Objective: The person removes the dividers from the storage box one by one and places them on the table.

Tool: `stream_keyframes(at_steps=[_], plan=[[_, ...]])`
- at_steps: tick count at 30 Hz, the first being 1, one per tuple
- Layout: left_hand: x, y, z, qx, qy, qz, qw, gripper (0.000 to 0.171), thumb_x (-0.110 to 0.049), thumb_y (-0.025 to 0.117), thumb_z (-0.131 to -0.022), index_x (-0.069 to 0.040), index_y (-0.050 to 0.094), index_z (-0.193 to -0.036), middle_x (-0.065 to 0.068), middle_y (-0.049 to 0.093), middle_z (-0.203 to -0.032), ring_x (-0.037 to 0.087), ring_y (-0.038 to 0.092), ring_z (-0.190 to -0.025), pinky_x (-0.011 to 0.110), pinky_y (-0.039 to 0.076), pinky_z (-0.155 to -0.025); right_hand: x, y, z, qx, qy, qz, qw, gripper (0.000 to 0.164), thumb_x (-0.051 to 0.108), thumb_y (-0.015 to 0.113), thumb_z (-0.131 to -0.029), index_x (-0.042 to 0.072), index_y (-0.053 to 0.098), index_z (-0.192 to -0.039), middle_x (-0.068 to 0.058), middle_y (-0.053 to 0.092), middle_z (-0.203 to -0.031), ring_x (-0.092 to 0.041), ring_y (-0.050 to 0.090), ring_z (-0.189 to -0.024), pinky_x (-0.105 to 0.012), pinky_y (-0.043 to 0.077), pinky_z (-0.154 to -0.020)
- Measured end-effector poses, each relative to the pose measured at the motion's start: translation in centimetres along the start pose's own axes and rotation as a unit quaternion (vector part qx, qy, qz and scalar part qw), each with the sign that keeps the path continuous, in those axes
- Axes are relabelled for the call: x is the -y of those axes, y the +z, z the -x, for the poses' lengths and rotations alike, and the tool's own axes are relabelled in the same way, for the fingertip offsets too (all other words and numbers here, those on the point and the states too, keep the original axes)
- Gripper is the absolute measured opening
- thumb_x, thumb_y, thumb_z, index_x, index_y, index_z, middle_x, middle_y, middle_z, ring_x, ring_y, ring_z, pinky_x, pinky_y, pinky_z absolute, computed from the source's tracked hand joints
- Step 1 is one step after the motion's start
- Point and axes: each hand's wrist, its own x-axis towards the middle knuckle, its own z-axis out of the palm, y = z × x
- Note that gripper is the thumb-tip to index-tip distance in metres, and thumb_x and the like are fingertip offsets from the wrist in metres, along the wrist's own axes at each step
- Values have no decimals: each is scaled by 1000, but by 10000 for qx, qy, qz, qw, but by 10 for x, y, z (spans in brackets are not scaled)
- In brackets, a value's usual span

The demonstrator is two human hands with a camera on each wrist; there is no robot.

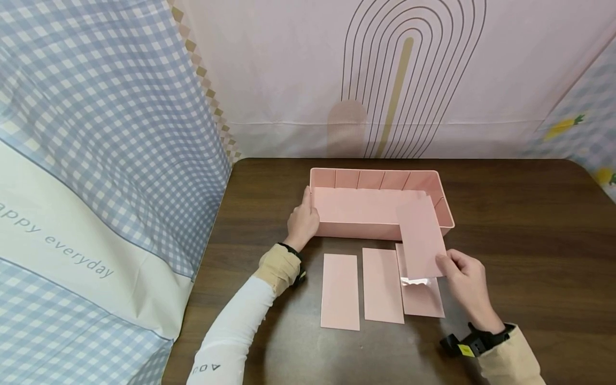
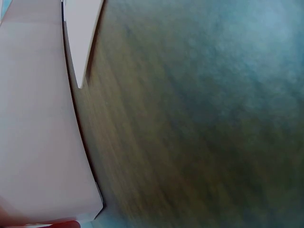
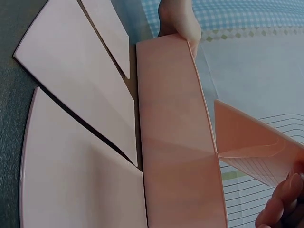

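Note:
A long pink box (image 1: 356,230) with slotted walls stands on the table. My left hand (image 1: 303,220) holds its left end, the index finger lying along the side wall; its other fingers are partly hidden. My right hand (image 1: 466,278) pinches a flat pink divider panel (image 1: 421,235) by its lower right corner, tilted above the box's front right part. In the right wrist view, the fingers (image 3: 289,190) are at the edge of the raised panel (image 3: 251,137). Three similar panels lie before the box: left (image 1: 340,291), middle (image 1: 383,286) and right (image 1: 423,302), the last partly covered.
The dark wooden table (image 1: 520,214) extends to both sides of the box. A patterned cloth (image 1: 279,69) hangs behind its far edge, and a blue checked cloth (image 1: 120,133) hangs along the left.

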Motion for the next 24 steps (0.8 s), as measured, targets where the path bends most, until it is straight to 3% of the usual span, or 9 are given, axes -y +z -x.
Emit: stream_keyframes(at_steps=[8, 24], plan=[[-1, 0, 0, -8, -16, -34, 10000, 55, -14, 33, -88, -16, 20, -142, 15, 60, -70, 24, 50, -51, 32, 33, -43, -1, -3, 3, 10, 150, -11, 9999, 26, 10, 52, -85, 2, 55, -61, 13, 35, -47, -5, 32, -44, -25, 24, -41], [0, 0, 0, 31, 6, 49, 10000, 55, -14, 33, -89, -16, 19, -142, 14, 57, -65, 20, 44, -46, 30, 30, -41, -12, -10, 7, -11, 346, -106, 9993, 24, 12, 52, -86, 3, 54, -63, 9, 33, -48, -7, 30, -44, -29, 21, -41]])
